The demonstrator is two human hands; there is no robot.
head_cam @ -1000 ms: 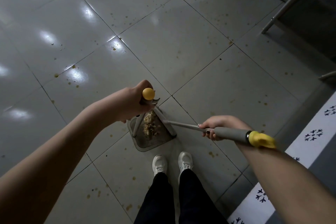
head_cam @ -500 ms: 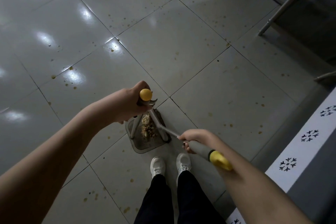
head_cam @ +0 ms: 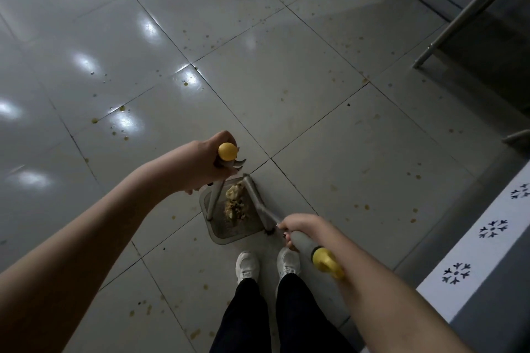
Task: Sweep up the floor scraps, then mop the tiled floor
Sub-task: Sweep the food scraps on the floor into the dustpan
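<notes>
print: only dark snowflake-like motifs (head_cam: 491,229) on a white band at the right edge, partly cut off by the frame.

grey long-handled dustpan (head_cam: 229,231) sits on the glossy grey tiled floor (head_cam: 286,80), just ahead of a pair of white shoes (head_cam: 247,265). its stem rises toward the camera, strongly foreshortened, and ends in a round yellow cap (head_cam: 227,151). left hand (head_cam: 206,163) curled tight round the stem just under the cap.

pile of pale yellowish food scraps (head_cam: 233,205) lies inside the pan.

right hand (head_cam: 298,228) wrapped round the grey broom handle (head_cam: 301,241). long axis runs from a yellow end piece (head_cam: 327,262) beside the right forearm, up and left to the pan's right side. broom head dark, hard to separate from the pan. which pan edge is the open one: cannot tell.

yellow-brown spots scattered over the tiles. slanting metal leg (head_cam: 470,13) upper right, top cut off.
</notes>
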